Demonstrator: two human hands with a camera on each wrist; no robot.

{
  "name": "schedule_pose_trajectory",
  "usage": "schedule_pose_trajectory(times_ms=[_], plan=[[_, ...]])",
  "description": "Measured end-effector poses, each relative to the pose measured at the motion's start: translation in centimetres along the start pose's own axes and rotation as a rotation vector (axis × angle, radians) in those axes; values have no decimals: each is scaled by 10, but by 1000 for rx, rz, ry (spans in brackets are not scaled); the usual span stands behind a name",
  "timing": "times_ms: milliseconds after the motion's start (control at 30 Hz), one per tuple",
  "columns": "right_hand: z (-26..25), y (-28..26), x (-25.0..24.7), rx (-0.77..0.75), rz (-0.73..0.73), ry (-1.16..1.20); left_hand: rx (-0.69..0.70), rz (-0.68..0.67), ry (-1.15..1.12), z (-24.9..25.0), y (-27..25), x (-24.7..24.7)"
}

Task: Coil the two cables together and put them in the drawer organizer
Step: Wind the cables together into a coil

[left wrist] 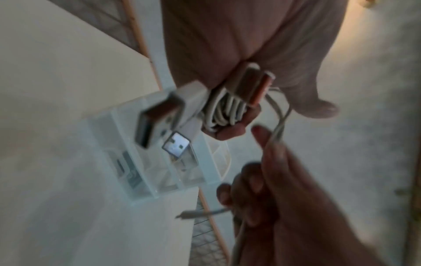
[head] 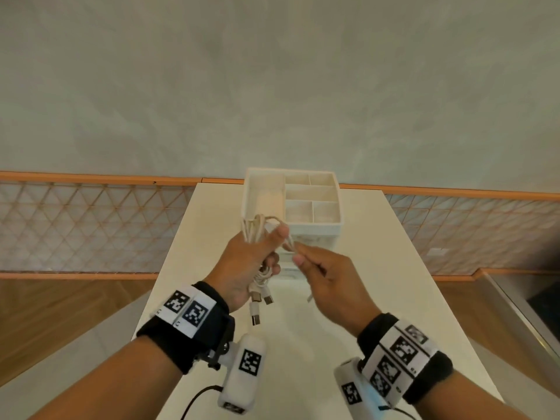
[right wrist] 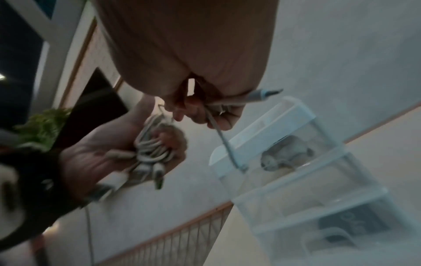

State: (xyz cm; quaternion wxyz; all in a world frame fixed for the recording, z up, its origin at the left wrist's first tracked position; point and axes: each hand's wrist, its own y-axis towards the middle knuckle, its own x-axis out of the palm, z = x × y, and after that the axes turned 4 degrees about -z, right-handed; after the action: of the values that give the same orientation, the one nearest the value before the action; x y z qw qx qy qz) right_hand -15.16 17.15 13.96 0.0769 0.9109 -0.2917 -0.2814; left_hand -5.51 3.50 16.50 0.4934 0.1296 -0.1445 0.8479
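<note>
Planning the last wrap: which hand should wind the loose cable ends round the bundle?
Right hand: it already pinches the loose ends, while the left hand is full, gripping the bundle.

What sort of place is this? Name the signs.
Probably a home or office interior: a white table by a grey wall, wood floor, a plant and an organizer.

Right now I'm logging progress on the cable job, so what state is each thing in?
cable bundle: coiled in loops, plugs hanging below, not yet in the organizer.
loose cable tail: unwound, running from the coil to the right hand.
left hand: grips the coil.
right hand: pinches the tail.
drawer organizer: on the table, top compartments empty, drawers shut.
</note>
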Motion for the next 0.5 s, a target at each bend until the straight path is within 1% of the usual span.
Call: schedule_pose_trajectory(times_ms=[67,100,133,200,233,267,300,333,400,433,500], plan=[[-2,-3,17,-117,-31,-78,35,-50,83,-2,-5,14],[-1,-4,23,-142,-39,-127,43,-26,88,-4,-6,17],[-1,-5,27,-150,-66,-174,36,37,73,-6,-5,19],[-3,-8,31,-162,-192,-249,-16,211,19,-8,1,17],[-4,-11,30,-170,-253,-257,-40,288,-33,-8,4,12],[-5,-14,26,-179,-285,-228,-54,340,-97,-7,6,7],[-5,-15,21,-170,-274,-176,-54,367,-135,-6,9,1],[-7,-16,15,-129,-236,-117,-51,368,-138,-4,10,-4],[-12,-13,2,12,-188,-23,-53,294,-69,1,8,-10],[-15,-10,-3,66,-205,0,-69,226,7,2,6,-11],[-20,-2,-12,120,-309,-11,-105,57,242,4,1,-10]])
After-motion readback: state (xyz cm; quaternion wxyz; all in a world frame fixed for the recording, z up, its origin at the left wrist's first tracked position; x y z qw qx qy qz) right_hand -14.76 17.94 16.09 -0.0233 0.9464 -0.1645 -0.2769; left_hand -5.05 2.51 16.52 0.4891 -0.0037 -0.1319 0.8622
